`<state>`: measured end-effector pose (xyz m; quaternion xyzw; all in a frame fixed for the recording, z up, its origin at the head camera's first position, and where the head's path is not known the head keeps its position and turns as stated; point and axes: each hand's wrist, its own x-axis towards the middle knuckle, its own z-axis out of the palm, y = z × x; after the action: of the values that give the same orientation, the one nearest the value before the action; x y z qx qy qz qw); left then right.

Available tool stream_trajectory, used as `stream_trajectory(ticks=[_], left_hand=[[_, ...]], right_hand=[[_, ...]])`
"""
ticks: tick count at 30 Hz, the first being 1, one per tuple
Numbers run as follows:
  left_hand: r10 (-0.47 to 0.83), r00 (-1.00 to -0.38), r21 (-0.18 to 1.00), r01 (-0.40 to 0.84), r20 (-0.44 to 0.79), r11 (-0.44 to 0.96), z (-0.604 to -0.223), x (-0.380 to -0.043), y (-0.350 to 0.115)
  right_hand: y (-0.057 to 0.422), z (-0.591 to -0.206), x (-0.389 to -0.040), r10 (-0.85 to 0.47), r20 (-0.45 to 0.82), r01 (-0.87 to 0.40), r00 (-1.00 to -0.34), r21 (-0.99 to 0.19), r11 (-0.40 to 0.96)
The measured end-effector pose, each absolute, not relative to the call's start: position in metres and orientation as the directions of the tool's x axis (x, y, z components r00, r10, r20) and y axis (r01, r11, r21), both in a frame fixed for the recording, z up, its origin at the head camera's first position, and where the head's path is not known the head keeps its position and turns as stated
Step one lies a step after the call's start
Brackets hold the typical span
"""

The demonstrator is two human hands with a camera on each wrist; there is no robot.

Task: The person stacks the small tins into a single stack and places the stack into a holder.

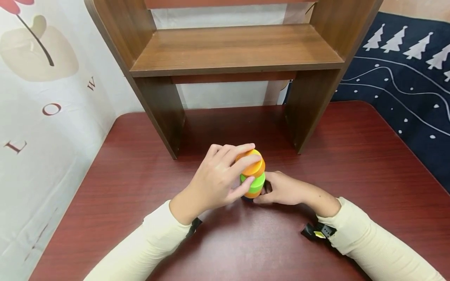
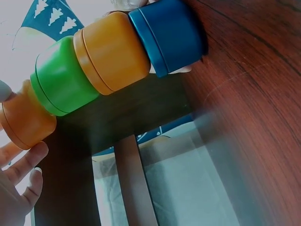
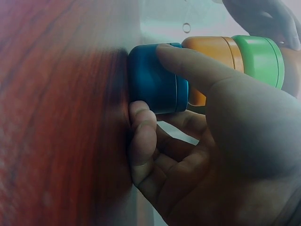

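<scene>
Between the left hand [image 1: 219, 173] and the right hand [image 1: 286, 188], a stack of 4 round containers [image 1: 254, 182] blocks any straight pass across. Nearer than the hands, the tabletop [image 1: 253, 242] offers a lane between the 2 sleeves [image 1: 151, 238]; outward of each hand there is room too. Ahead of both, a wooden shelf unit [image 1: 235, 69] obstructs, its 2 side panels [image 1: 165, 105] leaving a passage between them beneath the board [image 1: 228, 43]. Farther out, white cloth [image 1: 70, 148] bounds the left hand's side, navy cloth [image 1: 404, 93] the right's.
</scene>
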<state>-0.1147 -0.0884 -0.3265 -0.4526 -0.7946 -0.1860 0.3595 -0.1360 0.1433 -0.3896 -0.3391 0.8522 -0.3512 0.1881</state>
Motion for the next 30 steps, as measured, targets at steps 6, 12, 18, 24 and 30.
stream_trajectory(ticks=[6, 12, 18, 24, 30], left_hand=[[0.593, -0.337, -0.034, 0.850, 0.731, 0.525, -0.3277, -0.1153, -0.0876], [0.599, -0.348, -0.036, 0.845, 0.721, 0.534, -0.3291, -0.1157, -0.0878], [0.605, -0.365, -0.034, 0.838, 0.708, 0.544, -0.3294, -0.1157, -0.0889], [0.608, -0.370, -0.037, 0.834, 0.702, 0.551, -0.3291, -0.1162, -0.0895], [0.615, -0.376, -0.048, 0.827, 0.694, 0.560, -0.3300, -0.1170, -0.0901]], right_hand=[[0.1439, -0.3892, -0.1361, -0.710, -0.086, -0.447, -0.699, -0.722, 0.528], [0.1430, -0.3881, -0.1355, -0.708, -0.094, -0.437, -0.700, -0.727, 0.529], [0.1422, -0.3883, -0.1354, -0.709, -0.091, -0.439, -0.699, -0.728, 0.527], [0.1420, -0.3894, -0.1355, -0.711, -0.089, -0.441, -0.697, -0.728, 0.524], [0.1420, -0.3892, -0.1356, -0.709, -0.091, -0.439, -0.699, -0.729, 0.526]])
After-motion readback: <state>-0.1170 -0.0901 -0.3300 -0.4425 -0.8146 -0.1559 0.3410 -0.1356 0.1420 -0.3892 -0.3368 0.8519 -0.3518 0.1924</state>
